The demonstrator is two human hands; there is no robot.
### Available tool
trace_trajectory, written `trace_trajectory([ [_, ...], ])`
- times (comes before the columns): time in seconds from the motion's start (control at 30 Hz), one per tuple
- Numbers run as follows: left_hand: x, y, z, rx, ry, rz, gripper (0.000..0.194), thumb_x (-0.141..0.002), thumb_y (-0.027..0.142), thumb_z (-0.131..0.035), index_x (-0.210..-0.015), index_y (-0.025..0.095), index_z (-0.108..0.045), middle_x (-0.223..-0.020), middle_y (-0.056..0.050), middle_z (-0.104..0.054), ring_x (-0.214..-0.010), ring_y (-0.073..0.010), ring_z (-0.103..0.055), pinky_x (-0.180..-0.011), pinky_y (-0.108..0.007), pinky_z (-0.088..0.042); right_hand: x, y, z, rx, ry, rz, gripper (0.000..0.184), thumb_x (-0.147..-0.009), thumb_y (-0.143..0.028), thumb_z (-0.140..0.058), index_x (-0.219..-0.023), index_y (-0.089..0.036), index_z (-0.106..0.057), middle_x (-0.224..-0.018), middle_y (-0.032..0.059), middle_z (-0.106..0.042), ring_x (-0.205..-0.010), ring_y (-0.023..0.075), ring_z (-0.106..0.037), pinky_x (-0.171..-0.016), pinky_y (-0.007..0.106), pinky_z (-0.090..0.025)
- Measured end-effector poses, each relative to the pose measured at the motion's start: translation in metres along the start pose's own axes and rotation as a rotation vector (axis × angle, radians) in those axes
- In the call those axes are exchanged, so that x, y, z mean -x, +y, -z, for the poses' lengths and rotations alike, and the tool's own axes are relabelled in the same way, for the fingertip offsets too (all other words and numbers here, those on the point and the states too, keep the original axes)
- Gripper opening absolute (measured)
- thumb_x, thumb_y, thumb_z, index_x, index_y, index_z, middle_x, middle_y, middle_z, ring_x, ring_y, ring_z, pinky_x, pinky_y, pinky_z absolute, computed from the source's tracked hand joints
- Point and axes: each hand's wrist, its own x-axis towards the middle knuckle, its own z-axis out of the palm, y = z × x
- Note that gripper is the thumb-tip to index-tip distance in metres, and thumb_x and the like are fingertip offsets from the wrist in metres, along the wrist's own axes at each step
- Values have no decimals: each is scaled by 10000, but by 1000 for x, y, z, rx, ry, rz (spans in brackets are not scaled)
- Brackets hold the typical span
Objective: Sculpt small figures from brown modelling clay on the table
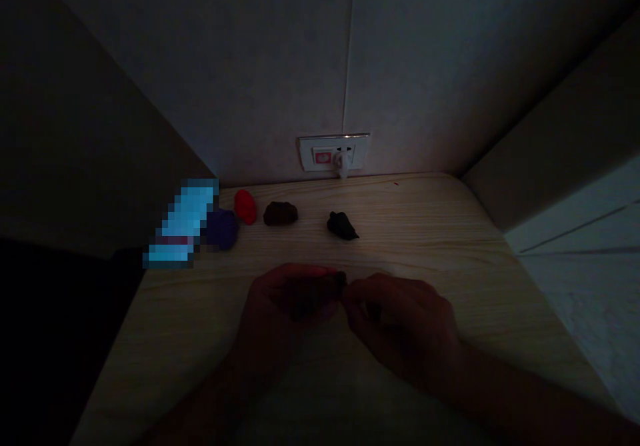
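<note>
Pale wall (240, 66) filling the back in this very low light, a thin seam running down it, and in front of it the wood-grained counter (435, 226), rounded at its far right corner. Onto it come the hands, close together over the near half: the right hand (405, 323) has its fingers bent and the tips drawn together in a pinch, while the left hand (280, 313) curls its fingers in, only a narrow hollow left between them and the thumb. Both have hold of a small dark piece, right there between the two sets of fingertips; shadow hides how much more sits inside the left palm.

Over at the far left, a bright blue slab, blurred into blocks, leans across the counter's edge. Low on the wall, the socket panel (308, 157). Now the lumps: purple lump (223, 231) just beside the slab, brown lump (281, 214) further right, black lump (342, 226) with its pointed end toward the right, and red lump (245, 207) between purple and brown. A pale plug (341, 163) sits in the panel. Then the dark piece (341, 279) itself, and smallest, a reddish fleck (396, 183) near the wall.
</note>
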Motion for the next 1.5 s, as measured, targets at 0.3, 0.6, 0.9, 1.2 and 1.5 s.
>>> trace_trajectory([
  [0.3, 1, -1, 3, -3, 3, -4, 356, -588, -12, -883, -815, 255, -822, -885, 1, -846, -821, -167, -812, -754, -181, -639, -1, 0, -1, 28, 3, 7, 91, -937, -107, -613, -906, -193, -612, -685, -34, -660, -544, 87, -585, -558, 217, -445],
  [0.6, 0, 0, -1, 38, -1, 5, 330, -590, -7, -880, -798, 241, -817, -871, -18, -845, -824, -200, -814, -751, -231, -656, -1, -1, 0, 6, -18, -5, 96, -933, -91, -607, -911, -184, -610, -694, -30, -658, -557, 80, -591, -561, 211, -448],
  [0.9, 3, 2, -1, 37, 21, 64, 300, -599, 24, -898, -798, 231, -810, -878, -25, -845, -824, -209, -814, -737, -247, -661, -2, -2, 1, -1, -18, -6, 112, -941, -99, -572, -906, -200, -606, -680, -35, -653, -535, 84, -584, -537, 210, -447],
  [1.2, 2, -1, 2, -3, 0, 57, 323, -583, 67, -919, -833, 242, -811, -917, -32, -846, -866, -230, -811, -796, -298, -664, -1, -2, 0, 15, 25, -4, 101, -917, -97, -627, -913, -197, -614, -695, -38, -674, -547, 83, -607, -566, 210, -464],
  [1.5, 1, -2, 3, 30, 7, 48, 348, -570, 30, -908, -818, 256, -816, -887, -7, -845, -833, -196, -809, -772, -246, -654, -1, -3, 1, 13, 36, -38, 111, -901, -122, -683, -950, -209, -635, -688, -55, -679, -538, 79, -617, -560, 203, -487],
])
